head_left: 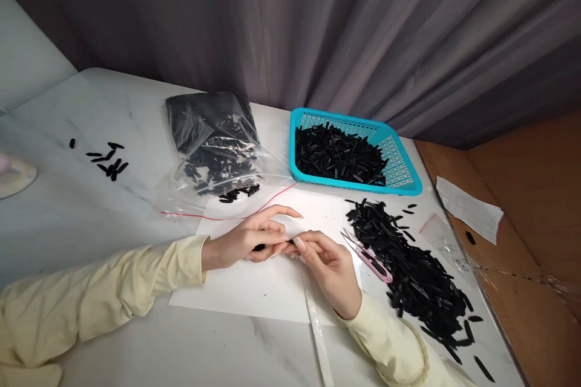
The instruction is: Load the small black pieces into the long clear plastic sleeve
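Note:
Over a white sheet of paper [227,290], my left hand [252,239] and my right hand [327,266] meet fingertip to fingertip. Both pinch a small, narrow black piece [290,242], mostly covered by the fingers. Another bit of black [259,248] shows under the fingers of my left hand. Just right of my right hand lie pink-handled thread snips [374,265], blades pointing up and left. Beside them spreads a long heap of slim black pieces [413,272]. A narrow whitish strip [318,338] runs from below my right hand toward the front edge.
A turquoise basket [354,186] full of black pieces stands at the back. Left of it lies a clear zip bag [218,157] holding more. Several loose black pieces [109,160] lie at the left. A cardboard box [521,193] with a paper slip [469,208] borders the right.

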Tool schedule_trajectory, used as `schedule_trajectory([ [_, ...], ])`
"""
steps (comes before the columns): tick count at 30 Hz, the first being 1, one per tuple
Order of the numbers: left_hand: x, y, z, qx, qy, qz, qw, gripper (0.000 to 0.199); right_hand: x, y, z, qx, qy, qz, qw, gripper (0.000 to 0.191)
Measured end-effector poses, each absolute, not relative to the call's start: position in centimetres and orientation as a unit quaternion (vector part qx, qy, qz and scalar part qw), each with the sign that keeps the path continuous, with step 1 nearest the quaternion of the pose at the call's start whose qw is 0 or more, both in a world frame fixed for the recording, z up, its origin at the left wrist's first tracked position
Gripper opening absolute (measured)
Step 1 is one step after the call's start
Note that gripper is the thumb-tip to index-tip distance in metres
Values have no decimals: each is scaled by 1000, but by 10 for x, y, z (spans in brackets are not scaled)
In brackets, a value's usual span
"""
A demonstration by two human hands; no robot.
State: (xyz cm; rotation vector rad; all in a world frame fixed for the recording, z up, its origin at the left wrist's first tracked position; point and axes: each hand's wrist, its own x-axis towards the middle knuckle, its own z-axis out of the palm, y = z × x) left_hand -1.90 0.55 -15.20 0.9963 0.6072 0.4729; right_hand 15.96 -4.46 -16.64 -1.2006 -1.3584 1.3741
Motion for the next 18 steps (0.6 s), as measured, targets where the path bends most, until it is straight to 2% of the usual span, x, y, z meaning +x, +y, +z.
schedule_trajectory([
  [10,-18,9,-153,380,275,217,856,29,159,-44,-164,-482,-566,503,441,11],
  [15,-15,12,-152,167,303,209,915,26,190,1,-149,-520,-625,275,513,6],
  [18,-12,9,-144,20,339,228,913,22,205,28,-125,-539,-699,135,449,19],
])
